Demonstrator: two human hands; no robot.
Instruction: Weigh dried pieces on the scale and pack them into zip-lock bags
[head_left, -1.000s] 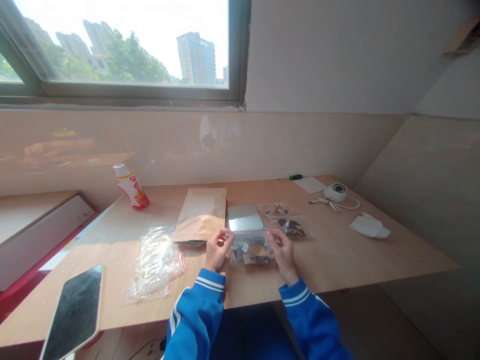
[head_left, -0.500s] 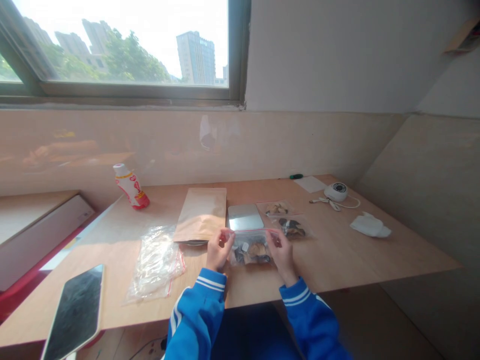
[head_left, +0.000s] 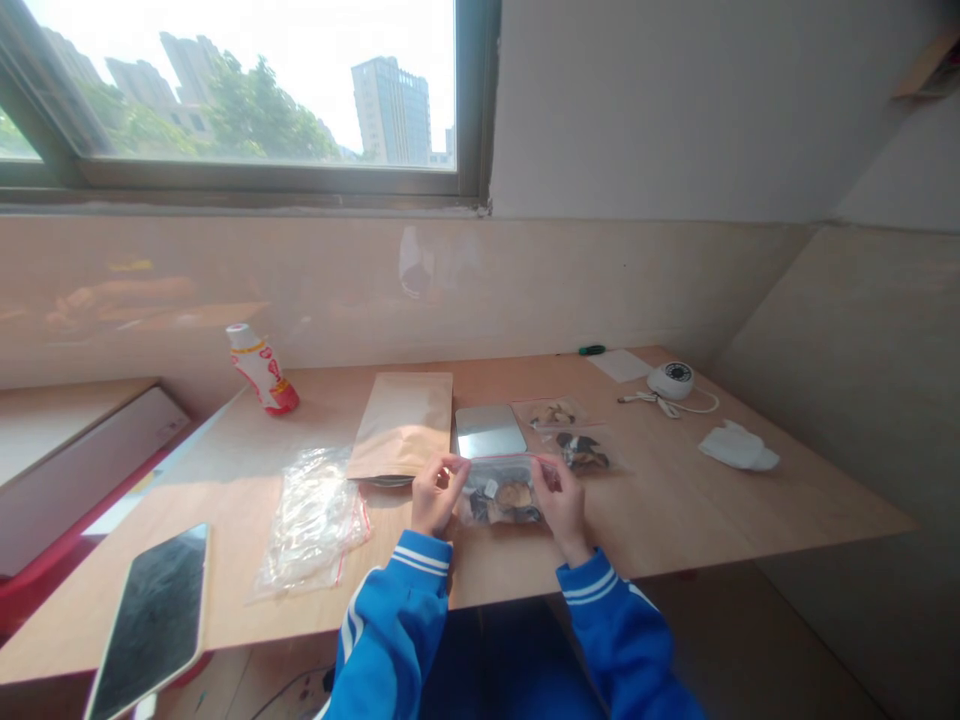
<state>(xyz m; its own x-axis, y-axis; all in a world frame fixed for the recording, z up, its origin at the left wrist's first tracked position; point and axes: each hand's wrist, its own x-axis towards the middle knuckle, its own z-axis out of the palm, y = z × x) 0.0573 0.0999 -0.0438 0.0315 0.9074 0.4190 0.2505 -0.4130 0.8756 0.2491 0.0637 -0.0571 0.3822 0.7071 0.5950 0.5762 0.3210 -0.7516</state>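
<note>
Between my hands is a clear zip bag [head_left: 504,497] with a red-edged top, holding dark and tan dried pieces and a small white packet. My left hand [head_left: 437,492] pinches its top left corner, and my right hand [head_left: 560,497] pinches the top right corner. Just behind it lies a flat silver scale [head_left: 491,432]. A brown paper pouch [head_left: 405,425] rests to the left of the scale. Two more filled zip bags lie to the right: one with dark pieces [head_left: 583,450], the other with pale pieces [head_left: 553,412] farther back.
Flat clear bags [head_left: 311,525] lie left of my hands, near a tablet or phone [head_left: 154,610] at the table's front left. A red and white bottle [head_left: 262,370] stands at the back. On the right are a white camera-like device [head_left: 670,380] with cable and a crumpled tissue [head_left: 739,446].
My hands keep their pinch on the zip bag's top corners, almost unmoved. The whole view has shifted very slightly.
</note>
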